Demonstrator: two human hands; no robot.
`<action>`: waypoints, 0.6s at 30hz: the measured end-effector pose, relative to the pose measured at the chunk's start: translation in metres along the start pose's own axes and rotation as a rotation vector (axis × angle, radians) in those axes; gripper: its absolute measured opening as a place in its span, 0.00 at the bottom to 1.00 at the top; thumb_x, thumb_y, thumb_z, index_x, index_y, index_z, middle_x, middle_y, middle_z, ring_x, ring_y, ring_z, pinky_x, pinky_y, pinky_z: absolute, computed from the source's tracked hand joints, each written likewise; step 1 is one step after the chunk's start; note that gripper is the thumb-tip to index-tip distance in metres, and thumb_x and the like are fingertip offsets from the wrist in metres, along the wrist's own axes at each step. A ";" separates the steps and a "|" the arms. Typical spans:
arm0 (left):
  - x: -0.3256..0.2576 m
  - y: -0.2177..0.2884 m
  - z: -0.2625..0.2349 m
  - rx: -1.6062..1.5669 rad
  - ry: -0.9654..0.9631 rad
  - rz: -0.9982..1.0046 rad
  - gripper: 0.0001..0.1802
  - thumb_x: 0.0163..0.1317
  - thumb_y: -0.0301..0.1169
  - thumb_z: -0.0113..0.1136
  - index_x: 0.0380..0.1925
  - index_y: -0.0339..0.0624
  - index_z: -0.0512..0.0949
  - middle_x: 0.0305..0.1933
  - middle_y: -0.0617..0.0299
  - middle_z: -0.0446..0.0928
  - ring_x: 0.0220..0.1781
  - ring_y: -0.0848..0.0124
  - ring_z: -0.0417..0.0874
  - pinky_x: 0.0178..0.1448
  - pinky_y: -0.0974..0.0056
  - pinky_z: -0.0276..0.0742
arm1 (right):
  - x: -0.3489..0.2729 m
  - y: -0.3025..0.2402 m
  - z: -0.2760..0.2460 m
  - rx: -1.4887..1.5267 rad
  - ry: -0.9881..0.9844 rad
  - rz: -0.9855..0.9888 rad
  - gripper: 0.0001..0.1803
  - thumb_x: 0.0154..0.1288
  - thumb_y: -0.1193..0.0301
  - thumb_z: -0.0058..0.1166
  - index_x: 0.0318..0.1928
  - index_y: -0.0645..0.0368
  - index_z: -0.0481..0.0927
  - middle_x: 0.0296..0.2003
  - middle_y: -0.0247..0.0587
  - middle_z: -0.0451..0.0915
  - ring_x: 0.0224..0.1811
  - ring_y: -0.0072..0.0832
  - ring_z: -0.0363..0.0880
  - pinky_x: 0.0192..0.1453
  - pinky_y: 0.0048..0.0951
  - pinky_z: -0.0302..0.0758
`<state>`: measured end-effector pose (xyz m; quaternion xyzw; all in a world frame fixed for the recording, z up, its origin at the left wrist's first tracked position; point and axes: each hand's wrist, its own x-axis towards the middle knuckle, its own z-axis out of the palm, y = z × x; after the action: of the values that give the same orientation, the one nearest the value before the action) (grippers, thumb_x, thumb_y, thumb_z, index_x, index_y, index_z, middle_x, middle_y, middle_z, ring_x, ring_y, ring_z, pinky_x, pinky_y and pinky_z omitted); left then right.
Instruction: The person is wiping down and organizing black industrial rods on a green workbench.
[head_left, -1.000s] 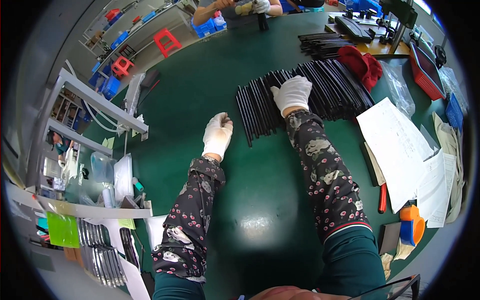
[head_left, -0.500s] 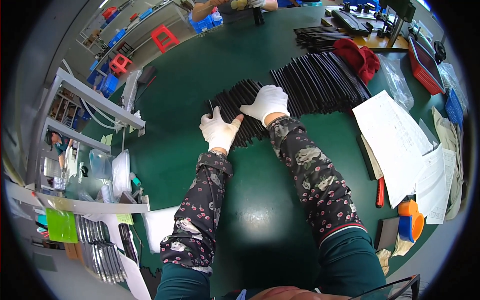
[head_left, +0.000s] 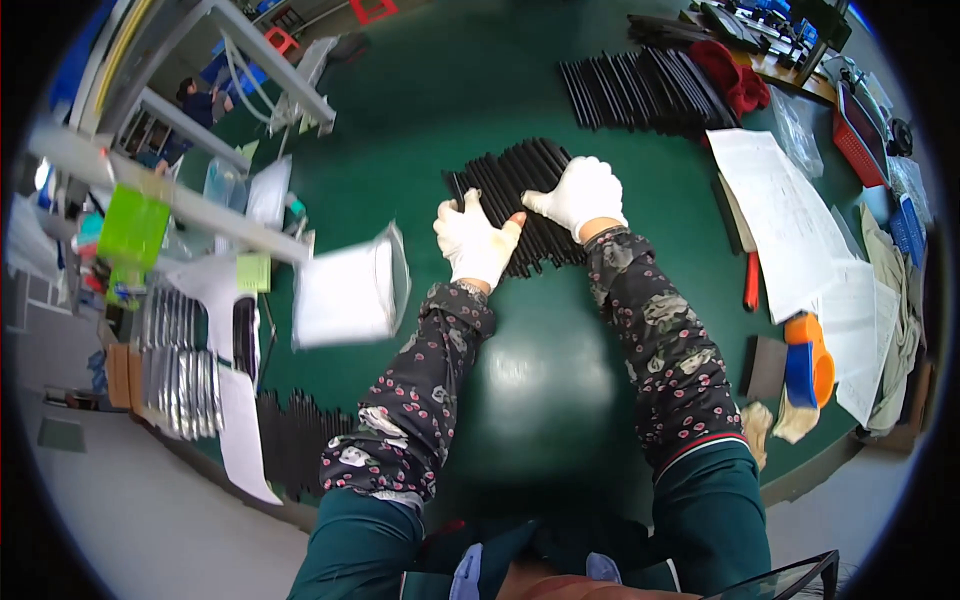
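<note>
Here, a gloved left hand (head_left: 474, 243) and right hand (head_left: 582, 194) lie flat, fingers spread, gripping nothing, atop a batch of black strips (head_left: 505, 185) on the green bench (head_left: 420, 110).

Bright overhead light, glare on table (head_left: 520, 380), fisheye edges bent, blurry
</note>
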<state>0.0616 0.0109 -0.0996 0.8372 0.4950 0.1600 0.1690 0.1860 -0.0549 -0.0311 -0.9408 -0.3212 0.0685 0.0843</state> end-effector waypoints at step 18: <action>-0.265 -0.022 -0.048 0.051 0.088 0.256 0.44 0.46 0.59 0.69 0.58 0.41 0.73 0.55 0.43 0.68 0.56 0.49 0.69 0.58 0.49 0.73 | -0.275 0.101 0.005 0.120 0.061 0.013 0.38 0.45 0.39 0.64 0.34 0.68 0.85 0.33 0.55 0.85 0.37 0.45 0.86 0.45 0.38 0.82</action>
<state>-0.0978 -0.2066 -0.0936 0.8897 0.3950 0.2041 0.1037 0.0296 -0.3026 -0.0364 -0.9377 -0.3077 0.0593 0.1500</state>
